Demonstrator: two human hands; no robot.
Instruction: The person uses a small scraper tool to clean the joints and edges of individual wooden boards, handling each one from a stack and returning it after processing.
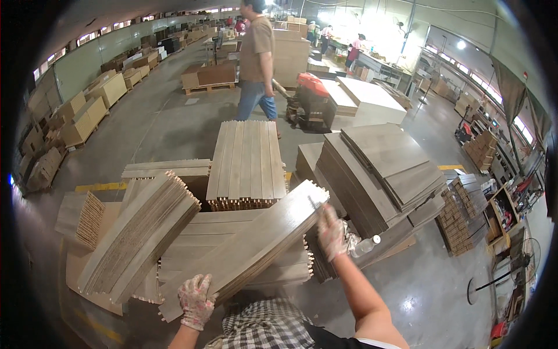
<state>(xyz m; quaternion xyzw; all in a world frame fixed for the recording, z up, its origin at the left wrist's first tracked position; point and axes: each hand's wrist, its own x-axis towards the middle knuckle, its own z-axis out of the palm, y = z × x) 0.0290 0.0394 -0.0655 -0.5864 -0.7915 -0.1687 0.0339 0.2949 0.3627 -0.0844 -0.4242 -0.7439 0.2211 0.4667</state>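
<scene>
A slanting stack of long grey wooden boards (256,238), with dowel pegs sticking out of its ends, lies across other boards in front of me. My left hand (197,301), in a patterned glove, is closed on the side of this stack near its lower left end. At the upper right end my right hand (332,232), gloved too, rests with its fingers stretched along the pegged end. Beneath the slanting stack lies a wide layer of similar boards (221,225). A leaning bundle of boards (145,232) stands to the left, and a neat pegged stack (247,163) rises beyond.
Large grey panels (389,168) are piled at the right, with a clear plastic bottle (366,246) beside them. A person (256,58) walks past beyond the stacks, near a red pallet truck (311,93). A floor fan (517,262) stands far right.
</scene>
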